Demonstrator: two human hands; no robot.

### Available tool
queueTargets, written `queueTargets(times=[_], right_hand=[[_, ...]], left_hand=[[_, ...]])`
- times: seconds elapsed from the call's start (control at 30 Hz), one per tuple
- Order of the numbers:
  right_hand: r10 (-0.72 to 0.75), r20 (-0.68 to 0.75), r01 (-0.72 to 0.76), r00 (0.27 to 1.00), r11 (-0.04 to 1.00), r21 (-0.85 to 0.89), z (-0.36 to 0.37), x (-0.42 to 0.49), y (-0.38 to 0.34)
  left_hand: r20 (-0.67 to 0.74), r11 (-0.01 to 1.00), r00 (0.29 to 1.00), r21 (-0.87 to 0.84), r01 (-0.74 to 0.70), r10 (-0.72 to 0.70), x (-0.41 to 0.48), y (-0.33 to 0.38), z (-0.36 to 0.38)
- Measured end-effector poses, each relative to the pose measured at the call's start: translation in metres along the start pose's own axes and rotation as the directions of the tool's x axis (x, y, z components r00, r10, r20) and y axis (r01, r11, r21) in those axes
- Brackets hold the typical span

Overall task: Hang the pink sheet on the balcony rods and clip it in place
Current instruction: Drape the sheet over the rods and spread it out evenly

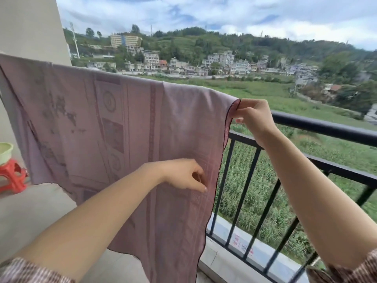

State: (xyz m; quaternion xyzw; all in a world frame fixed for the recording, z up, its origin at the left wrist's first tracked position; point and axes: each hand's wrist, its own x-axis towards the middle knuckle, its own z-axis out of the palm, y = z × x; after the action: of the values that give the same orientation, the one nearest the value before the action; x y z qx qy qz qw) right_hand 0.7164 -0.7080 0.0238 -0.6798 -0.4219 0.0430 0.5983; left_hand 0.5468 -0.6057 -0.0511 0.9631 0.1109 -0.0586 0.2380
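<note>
Hands both on cloth. Right hand (pixel 254 117) raised level with the top rod (pixel 326 127), pinching the upper corner of the pink sheet (pixel 102 119) by its dark hem. Left hand (pixel 183 174) below the top rod, just inside that same hem, fingers curled into the cloth face, pinching a fold by the look of it.

Pink sheet draped over the top rod, long axis along it, running left from the right hand toward the wall. Near side hanging well below the top rod, on the balcony side. Top rod bare to the right of the held corner.

Nearer that corner: right hand, on it. Left hand lower, placed to steady or smooth.

Probable step: squaring the end along the top rod before clipping. No clips in sight.

Far left, below the top rod: red stool (pixel 12 176), green basin (pixel 5 152) just above it.
</note>
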Motion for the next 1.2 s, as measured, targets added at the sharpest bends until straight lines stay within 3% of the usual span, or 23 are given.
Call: queueTargets(times=[0.07,0.17,0.27,0.33,0.4,0.63,0.9,1.03,1.2], right_hand=[[-0.029,-0.092,0.035,0.995,0.997,0.069,0.002,0.0,-0.016],[-0.182,-0.186,0.197,0.966,0.978,0.068,0.014,0.0,-0.053],[-0.308,-0.037,0.297,0.951,0.94,-0.169,0.045,0.003,-0.091],[-0.363,0.083,0.364,0.928,0.836,-0.411,0.076,0.01,-0.103],[-0.387,0.2,0.432,0.9,0.729,-0.531,0.112,0.019,-0.109],[-0.256,0.454,0.49,0.854,0.688,-0.534,0.272,0.057,-0.093],[-0.11,0.552,0.45,0.827,0.718,-0.531,0.488,0.118,-0.076],[-0.081,0.581,0.438,0.81,0.742,-0.508,0.58,0.143,-0.078],[-0.111,0.656,0.519,0.746,0.715,-0.469,0.687,0.18,-0.078]], left_hand=[[-0.125,0.999,0.992,-0.032,0.0,-0.004,-0.003,-0.012,-0.012],[-0.348,0.992,0.937,-0.123,-0.009,-0.035,-0.01,-0.031,-0.037],[-0.554,0.983,0.824,-0.181,0.021,-0.119,-0.02,-0.061,-0.067],[-0.648,0.978,0.739,-0.199,0.067,-0.183,-0.026,-0.085,-0.086],[-0.708,0.97,0.665,-0.207,0.127,-0.238,-0.034,-0.116,-0.103],[-0.737,0.906,0.538,-0.257,0.337,-0.409,-0.085,-0.257,-0.141],[-0.666,0.823,0.514,-0.29,0.489,-0.54,-0.167,-0.434,-0.203],[-0.678,0.773,0.454,-0.276,0.571,-0.577,-0.198,-0.517,-0.237],[-0.679,0.746,0.456,-0.207,0.633,-0.575,-0.212,-0.604,-0.284]])
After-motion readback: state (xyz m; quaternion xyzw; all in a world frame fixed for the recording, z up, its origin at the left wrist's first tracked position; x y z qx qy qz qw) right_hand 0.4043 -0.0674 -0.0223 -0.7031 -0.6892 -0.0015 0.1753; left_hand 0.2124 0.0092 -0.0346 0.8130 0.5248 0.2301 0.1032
